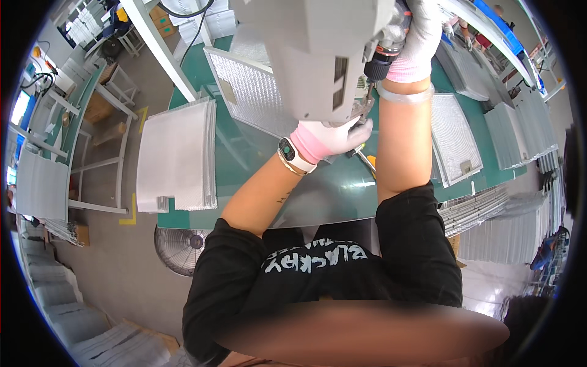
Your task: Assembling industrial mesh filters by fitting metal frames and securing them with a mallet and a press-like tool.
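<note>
A power screwdriver (380, 63) with a black chuck is gripped in my right hand (423, 40), which wears a white glove with a pink cuff. Its bit points down toward small metal parts (365, 109) beside a large pale grey housing (306, 61). My left hand (333, 137), gloved the same way, is at the housing's lower end. Its fingers curl close to the bit tip; what they hold is too small to make out, and the housing hides part of the hand. Behind the housing, a silver mesh panel (244, 92) in a frame leans on the green table (244, 177).
A stack of white sheets (174, 156) overhangs the table's left edge. Another mesh panel (454, 137) lies to the right, with stacked panels (520, 134) beyond. A yellow-handled tool (371, 162) lies near my right forearm. A floor fan (181, 249) stands below the table's front left.
</note>
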`<state>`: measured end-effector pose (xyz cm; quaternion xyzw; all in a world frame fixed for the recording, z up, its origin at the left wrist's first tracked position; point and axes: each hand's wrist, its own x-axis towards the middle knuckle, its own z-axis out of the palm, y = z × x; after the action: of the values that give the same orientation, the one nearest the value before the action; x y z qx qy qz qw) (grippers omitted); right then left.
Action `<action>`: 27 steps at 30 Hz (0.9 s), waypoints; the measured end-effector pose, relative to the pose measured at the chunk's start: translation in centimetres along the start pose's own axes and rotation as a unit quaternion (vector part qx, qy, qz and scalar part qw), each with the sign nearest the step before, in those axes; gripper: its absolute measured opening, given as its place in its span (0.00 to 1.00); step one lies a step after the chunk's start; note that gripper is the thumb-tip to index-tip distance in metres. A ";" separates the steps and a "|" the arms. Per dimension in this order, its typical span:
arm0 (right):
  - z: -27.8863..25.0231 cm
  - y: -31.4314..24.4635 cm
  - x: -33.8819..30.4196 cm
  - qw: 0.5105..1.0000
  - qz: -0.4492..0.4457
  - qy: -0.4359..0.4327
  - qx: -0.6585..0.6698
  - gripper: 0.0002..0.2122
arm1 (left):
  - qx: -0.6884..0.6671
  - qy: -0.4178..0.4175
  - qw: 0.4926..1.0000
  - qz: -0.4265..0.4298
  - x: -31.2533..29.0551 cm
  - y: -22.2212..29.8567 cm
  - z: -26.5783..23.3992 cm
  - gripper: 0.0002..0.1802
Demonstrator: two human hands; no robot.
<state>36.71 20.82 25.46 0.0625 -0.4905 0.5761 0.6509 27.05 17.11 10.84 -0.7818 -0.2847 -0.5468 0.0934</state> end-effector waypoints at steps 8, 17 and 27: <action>-1.7 0.9 -0.6 0.997 -0.058 0.010 0.050 0.25 | 0.029 -0.097 0.992 -0.075 1.8 1.8 -2.1 0.15; -5.2 -0.8 0.6 0.856 0.091 -0.086 0.502 0.22 | 0.019 0.012 0.999 -0.039 -0.5 1.6 -1.5 0.09; 4.5 -8.4 -0.4 0.986 -0.054 0.081 -0.134 0.11 | -0.031 -0.325 0.944 0.048 -12.8 5.9 -14.8 0.18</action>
<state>41.08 14.86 31.50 -0.0456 -0.5051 0.4726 0.7207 15.34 1.11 5.88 -0.9321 -0.2446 -0.2670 -0.0025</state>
